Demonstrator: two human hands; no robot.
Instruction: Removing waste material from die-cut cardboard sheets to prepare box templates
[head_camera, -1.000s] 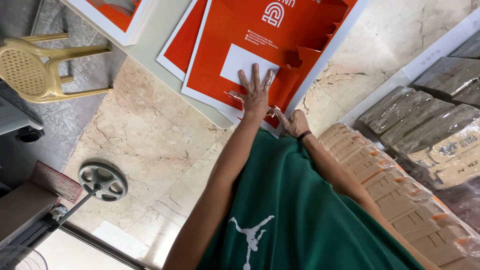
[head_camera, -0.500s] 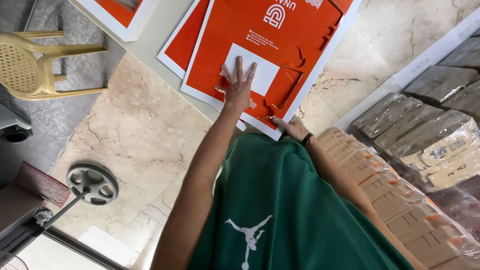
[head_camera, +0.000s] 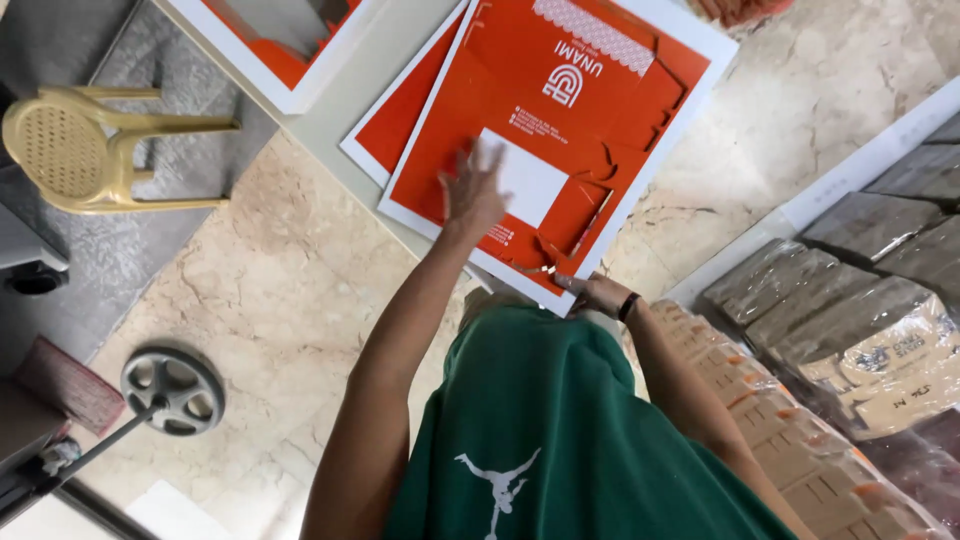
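Change: since the earlier frame, the left hand (head_camera: 473, 190) had slid up the orange die-cut cardboard sheet (head_camera: 560, 120), from near its lower edge toward the white rectangle (head_camera: 530, 182) printed on it.
Left hand: flat on the sheet with fingers spread, though motion blur made the fingertips hard to read.
Right hand: the right hand (head_camera: 597, 293) sat at the sheet's near corner, pinching its edge between thumb and fingers; a dark band showed at the wrist.
Sheet: it lay on the pale table (head_camera: 370, 75), its near corner overhanging the edge, on top of a second orange sheet (head_camera: 400, 130) that stuck out to the left.
Further sheet: another white-bordered orange sheet (head_camera: 265, 50) lay farther left on the table, apart from the stack.
Surroundings: a yellow plastic chair (head_camera: 75, 150) stood on the floor at left, and wrapped brown bundles (head_camera: 850, 320) were stacked at right.
Clothing: a green shirt (head_camera: 560, 440) filled the lower middle.
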